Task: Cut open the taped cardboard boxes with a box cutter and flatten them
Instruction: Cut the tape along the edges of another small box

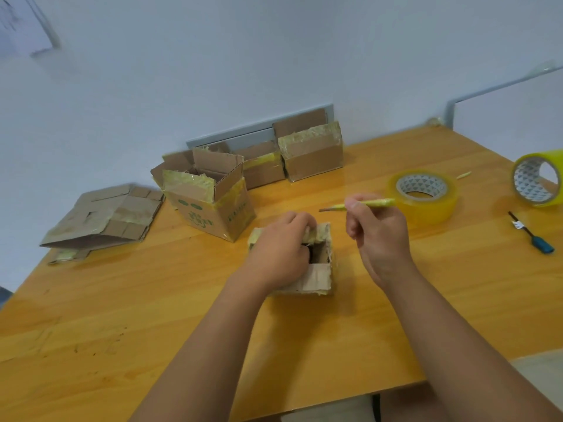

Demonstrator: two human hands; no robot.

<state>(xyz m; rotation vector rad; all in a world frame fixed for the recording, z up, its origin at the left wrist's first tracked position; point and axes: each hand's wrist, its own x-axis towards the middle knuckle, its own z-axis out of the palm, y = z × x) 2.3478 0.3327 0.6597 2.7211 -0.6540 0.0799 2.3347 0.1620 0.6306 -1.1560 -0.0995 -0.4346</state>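
Observation:
A small cardboard box (318,274) with yellowish tape stands open at the middle of the wooden table (122,315). My left hand (278,249) grips its far flap and upper rim, fingers curled over the edge. My right hand (377,236) hovers just right of the box and pinches a thin yellow box cutter (370,204), blade pointing left above the box. An opened printed box (213,205) stands behind on the left. Two taped boxes, a low one (263,167) and a taller one (313,156), sit at the wall. A flattened box (103,220) lies at the far left.
Two rolls of yellowish packing tape rest on the right, one lying flat (426,196) and one on edge (539,181). A small blue-handled tool (531,234) lies near the right edge. A white board (502,99) stands at the back right. The table's front edge runs close to my body.

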